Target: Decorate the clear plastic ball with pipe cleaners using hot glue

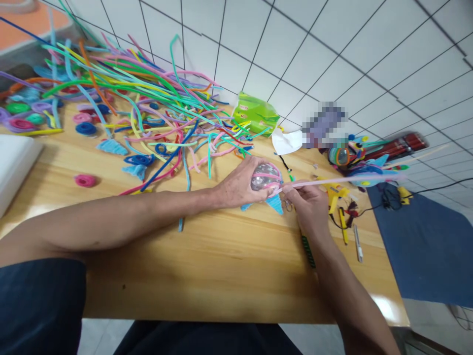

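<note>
Over the surface (207,276), the left grip (234,185) holds the shiny ball (259,182); the right grip (309,206) seems to pinch the pink fuzzy stick (343,179). Keep the ball still and the stick snug.

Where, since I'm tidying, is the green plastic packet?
The green plastic packet is in the head view's upper middle, by the white tiled wall, right of the multicoloured fuzzy stems.

Pipe cleaners (148,81) left of ball (259,183); right, apparently glue gun (335,192).
</note>
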Available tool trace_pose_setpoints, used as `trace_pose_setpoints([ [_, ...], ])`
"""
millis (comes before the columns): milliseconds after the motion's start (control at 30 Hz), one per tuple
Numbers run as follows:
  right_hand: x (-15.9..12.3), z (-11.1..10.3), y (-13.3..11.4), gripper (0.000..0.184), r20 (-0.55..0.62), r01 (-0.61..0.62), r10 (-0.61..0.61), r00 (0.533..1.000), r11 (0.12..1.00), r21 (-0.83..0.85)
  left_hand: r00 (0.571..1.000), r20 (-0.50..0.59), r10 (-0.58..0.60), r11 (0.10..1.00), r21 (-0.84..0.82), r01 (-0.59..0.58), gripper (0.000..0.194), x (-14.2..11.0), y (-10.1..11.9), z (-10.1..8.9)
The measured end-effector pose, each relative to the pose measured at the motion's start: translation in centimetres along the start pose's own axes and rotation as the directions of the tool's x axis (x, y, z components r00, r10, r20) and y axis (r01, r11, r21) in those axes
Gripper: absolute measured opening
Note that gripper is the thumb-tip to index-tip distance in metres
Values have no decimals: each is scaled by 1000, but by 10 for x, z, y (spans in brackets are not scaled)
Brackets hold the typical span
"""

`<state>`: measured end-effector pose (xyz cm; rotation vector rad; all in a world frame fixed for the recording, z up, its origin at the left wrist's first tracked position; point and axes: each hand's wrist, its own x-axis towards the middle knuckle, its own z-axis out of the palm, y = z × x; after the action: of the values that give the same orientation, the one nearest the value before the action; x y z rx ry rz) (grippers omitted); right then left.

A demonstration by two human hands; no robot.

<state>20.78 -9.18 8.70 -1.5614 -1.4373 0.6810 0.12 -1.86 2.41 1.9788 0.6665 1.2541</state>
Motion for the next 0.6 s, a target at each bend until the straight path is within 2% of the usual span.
trace_pose_setpoints([
  [67,-2,5,-13,20,-7,122,-124,992,984,-128,999,5,32,999,-17,-32,52,0,-2,0],
  [133,4,10,-24,19,29,188,-186,982,964,-186,999,2,34,999,-37,-33,52,0,-4,0],
  [200,15,13,-28,21,53,183,-177,983,972,-148,1000,-3,7,999,-53,-7,51,2,-5,0],
  [300,26,11,-22,25,22,134,-132,991,989,-64,999,-18,-37,996,-82,36,48,3,-4,-1],
  [433,8,5,-5,24,-51,110,-115,992,990,-92,997,-29,-71,993,-97,67,51,4,-1,0],
  [500,-8,4,-2,19,-76,193,-213,974,957,-215,997,-41,-65,994,-90,62,50,3,-2,1],
  [600,-21,7,-5,15,51,402,-417,908,826,-395,997,-75,-37,999,-42,34,49,1,-6,5],
])
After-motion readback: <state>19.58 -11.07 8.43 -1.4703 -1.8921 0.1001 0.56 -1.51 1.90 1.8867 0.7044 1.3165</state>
